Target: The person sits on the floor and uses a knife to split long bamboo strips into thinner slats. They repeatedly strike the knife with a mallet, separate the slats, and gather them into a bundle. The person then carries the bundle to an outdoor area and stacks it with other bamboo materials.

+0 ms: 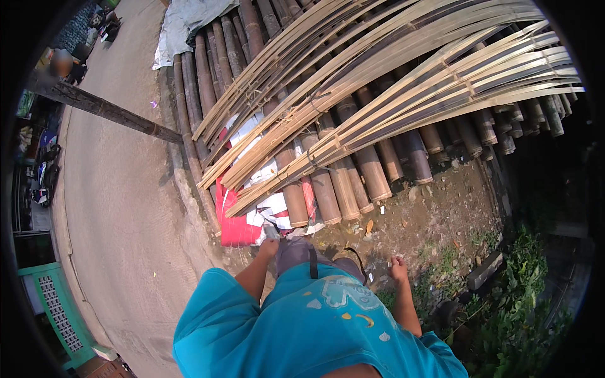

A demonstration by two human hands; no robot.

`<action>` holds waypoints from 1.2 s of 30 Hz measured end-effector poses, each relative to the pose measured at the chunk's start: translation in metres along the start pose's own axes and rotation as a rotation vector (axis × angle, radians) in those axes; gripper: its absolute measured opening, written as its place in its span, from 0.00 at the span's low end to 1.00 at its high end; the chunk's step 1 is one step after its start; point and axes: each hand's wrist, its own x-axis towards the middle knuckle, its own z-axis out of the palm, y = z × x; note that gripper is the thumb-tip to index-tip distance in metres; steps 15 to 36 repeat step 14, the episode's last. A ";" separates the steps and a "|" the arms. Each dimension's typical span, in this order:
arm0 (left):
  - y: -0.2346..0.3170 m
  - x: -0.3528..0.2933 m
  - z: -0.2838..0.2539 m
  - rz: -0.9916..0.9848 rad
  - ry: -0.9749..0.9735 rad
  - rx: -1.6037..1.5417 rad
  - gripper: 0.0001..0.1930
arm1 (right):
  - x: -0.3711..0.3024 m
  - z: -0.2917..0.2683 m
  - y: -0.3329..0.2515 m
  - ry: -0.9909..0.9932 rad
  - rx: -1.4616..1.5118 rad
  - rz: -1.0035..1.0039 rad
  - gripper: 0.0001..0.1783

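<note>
My left hand point(269, 246) is closed around a small, flat, greyish thing point(271, 232), whose kind I cannot make out. It is held low beside my leg, near a red and white sheet point(239, 232) on the ground. Off to the right, my right hand point(398, 268) hangs over bare soil with its fingers curled in, and nothing shows in it. In front of me, long split bamboo strips point(378, 120), tied in bundles, fan out toward the far right. They lie across a stack of dark bamboo poles point(372, 173).
A paved lane point(113, 208) runs along the left. A slanting wooden post point(107, 108) stands at its edge. A grey-white tarp point(189, 28) covers the far poles. Green plants point(523, 283) and a concrete block point(484, 271) are at right. A green gate point(60, 312) stands lower left.
</note>
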 end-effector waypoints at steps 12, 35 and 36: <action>0.118 -0.089 0.213 0.257 -0.146 0.194 0.22 | -0.030 -0.184 0.265 0.175 0.484 0.000 0.11; 0.161 -0.129 0.236 0.360 -0.180 0.332 0.22 | -0.029 -0.223 0.315 0.245 0.610 0.024 0.14; 0.161 -0.129 0.236 0.360 -0.180 0.332 0.22 | -0.029 -0.223 0.315 0.245 0.610 0.024 0.14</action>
